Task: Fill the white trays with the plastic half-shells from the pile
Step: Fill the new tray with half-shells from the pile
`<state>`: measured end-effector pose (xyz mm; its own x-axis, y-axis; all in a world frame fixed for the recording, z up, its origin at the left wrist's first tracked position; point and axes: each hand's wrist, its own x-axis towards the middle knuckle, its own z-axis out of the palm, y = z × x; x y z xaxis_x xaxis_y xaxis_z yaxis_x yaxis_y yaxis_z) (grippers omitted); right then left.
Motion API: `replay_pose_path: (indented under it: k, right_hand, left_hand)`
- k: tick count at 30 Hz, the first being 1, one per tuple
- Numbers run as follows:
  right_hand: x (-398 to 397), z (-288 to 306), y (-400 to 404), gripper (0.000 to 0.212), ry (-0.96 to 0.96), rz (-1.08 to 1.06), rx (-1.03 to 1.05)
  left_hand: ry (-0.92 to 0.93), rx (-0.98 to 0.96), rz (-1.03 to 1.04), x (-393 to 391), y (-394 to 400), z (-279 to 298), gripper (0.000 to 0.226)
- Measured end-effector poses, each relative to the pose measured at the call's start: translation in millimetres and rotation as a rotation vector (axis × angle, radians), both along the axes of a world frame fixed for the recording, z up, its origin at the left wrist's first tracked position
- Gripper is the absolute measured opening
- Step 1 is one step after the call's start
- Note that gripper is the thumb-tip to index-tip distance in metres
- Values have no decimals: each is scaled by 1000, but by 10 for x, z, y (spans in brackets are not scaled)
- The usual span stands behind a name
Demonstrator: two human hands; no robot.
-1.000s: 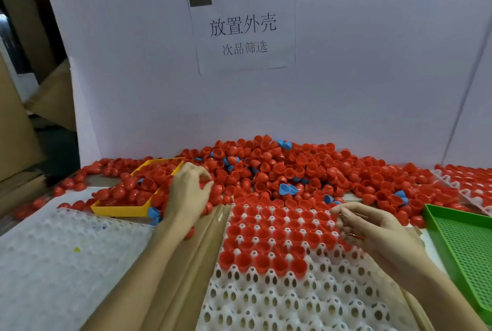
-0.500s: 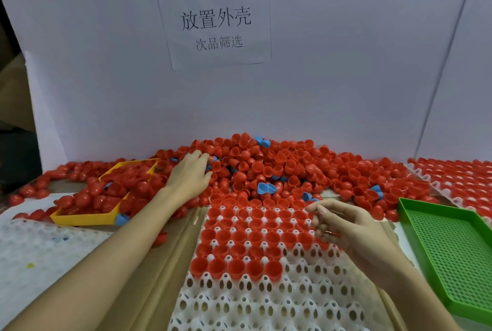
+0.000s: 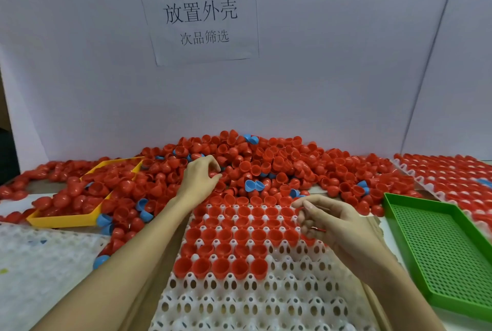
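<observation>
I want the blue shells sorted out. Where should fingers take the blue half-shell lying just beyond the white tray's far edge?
Pinch the blue half-shell by its thin rim, coming from above: it lies on top of the red pile, apparently with its opening tilted up, and neighbours crowd its sides.

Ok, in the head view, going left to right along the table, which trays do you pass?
Yellow tray → white tray in front of the person, part filled with red half-shells → green tray → filled white tray at far right.
</observation>
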<state>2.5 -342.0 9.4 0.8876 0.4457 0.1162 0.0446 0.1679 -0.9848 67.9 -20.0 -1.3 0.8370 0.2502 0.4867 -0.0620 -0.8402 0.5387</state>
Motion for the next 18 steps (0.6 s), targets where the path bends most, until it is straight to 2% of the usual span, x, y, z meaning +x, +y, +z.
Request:
replay_pose_path:
  k: [5,8,11,15,18]
  right_hand:
    - [-21,24,-3,24,7,1,0]
    - [-43,31,4,24,-1,12,-23]
    - [-65,29,9,23,2,13,-36]
    - [-64,30,-8,24,17,-1,-30]
    - [-57,39,-15,23,20,-10,-19]
  left_hand:
    - [-44,-480,-206,-649,-124,150,34]
    - [-43,-564,-394,-1085,-334,139,33]
    - [-78,-398,-360,-1336,-441,61,30]
    - [-87,-135,-60,-1255,-311,-11,36]
    - [32,96,128,-1000,-43,16,41]
